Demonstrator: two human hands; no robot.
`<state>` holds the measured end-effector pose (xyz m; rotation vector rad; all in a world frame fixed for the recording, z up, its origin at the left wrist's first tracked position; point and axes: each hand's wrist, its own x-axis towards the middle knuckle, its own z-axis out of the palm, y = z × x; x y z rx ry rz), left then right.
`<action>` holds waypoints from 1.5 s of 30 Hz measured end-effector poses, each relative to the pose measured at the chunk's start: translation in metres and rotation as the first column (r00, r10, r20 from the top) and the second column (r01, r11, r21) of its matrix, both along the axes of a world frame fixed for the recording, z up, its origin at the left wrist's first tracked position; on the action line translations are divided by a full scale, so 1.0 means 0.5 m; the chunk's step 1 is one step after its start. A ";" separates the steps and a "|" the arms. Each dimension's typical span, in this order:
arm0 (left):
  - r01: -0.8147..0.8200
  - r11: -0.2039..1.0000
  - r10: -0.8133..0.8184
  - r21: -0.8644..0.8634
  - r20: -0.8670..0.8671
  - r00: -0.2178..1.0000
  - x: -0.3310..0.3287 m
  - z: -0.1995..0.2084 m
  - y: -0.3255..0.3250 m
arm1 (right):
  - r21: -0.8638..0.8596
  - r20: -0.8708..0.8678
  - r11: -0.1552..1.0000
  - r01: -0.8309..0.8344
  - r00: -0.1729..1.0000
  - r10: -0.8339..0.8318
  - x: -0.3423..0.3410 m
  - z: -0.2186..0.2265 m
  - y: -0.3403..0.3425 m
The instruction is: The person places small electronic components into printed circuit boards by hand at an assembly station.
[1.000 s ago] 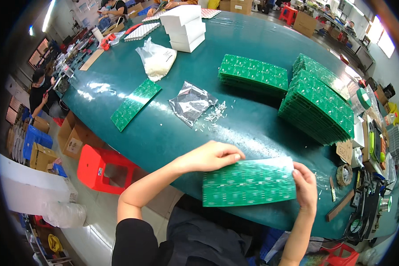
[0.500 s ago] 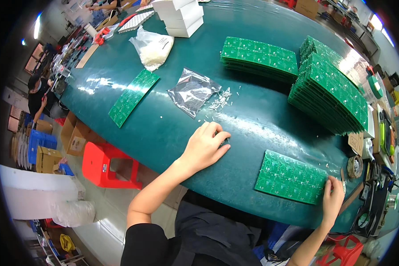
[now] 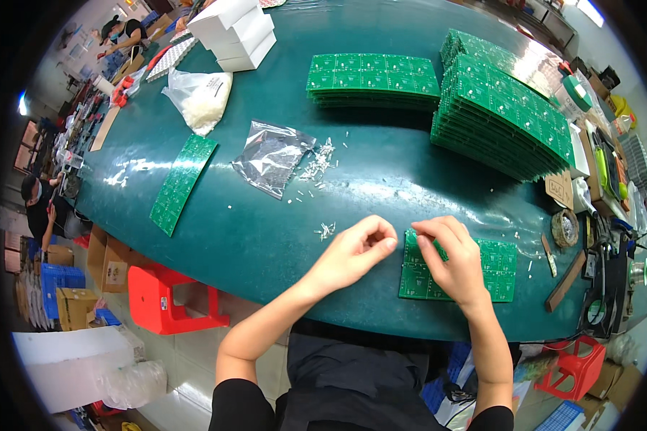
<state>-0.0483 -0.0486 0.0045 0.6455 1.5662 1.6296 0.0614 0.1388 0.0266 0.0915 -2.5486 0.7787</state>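
A green circuit board panel (image 3: pixel 499 269) lies flat near the table's front edge. My right hand (image 3: pixel 453 262) is over its left part, thumb and fingers pinched close to the upper left corner; anything between the tips is too small to make out. Just left of the board, my left hand (image 3: pixel 359 251) is curled, thumb against the fingers, and what it holds is hidden. Beside it lies a small cluster of white slender parts (image 3: pixel 326 230). Farther off, a larger pile of these white parts (image 3: pixel 318 164) spills out beside a clear plastic bag (image 3: pixel 269 159).
Stacks of green boards (image 3: pixel 507 118) (image 3: pixel 374 75) stand at the back right. A single board (image 3: pixel 183 183) lies left, near a bag of pale parts (image 3: pixel 201 100) and white boxes (image 3: pixel 237 36). A tape roll (image 3: pixel 564 228) and tools line the right edge. Red stool (image 3: pixel 169 298) at left.
My right hand has left the board's right edge and come to its upper left corner. My left hand has moved right, toward the board. A small cluster of white parts now shows beside it.
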 end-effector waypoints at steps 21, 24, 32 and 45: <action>-0.019 0.961 -0.053 0.276 0.251 0.967 0.049 -0.049 0.048 | -0.349 -0.126 0.934 0.074 0.984 -0.125 0.038 -0.037 -0.037; 0.014 0.978 -0.076 0.209 0.291 0.954 0.043 -0.038 0.037 | -0.325 -0.133 0.944 0.063 0.985 -0.112 0.036 -0.039 -0.038; -0.074 0.965 0.086 0.252 -0.039 0.996 0.069 -0.041 0.025 | -0.387 -0.073 0.921 0.055 0.993 -0.090 0.040 -0.039 -0.041; -0.055 0.984 -0.003 0.167 0.331 0.943 0.041 -0.011 0.012 | -0.406 -0.060 0.913 -0.042 0.998 0.019 0.016 -0.012 -0.032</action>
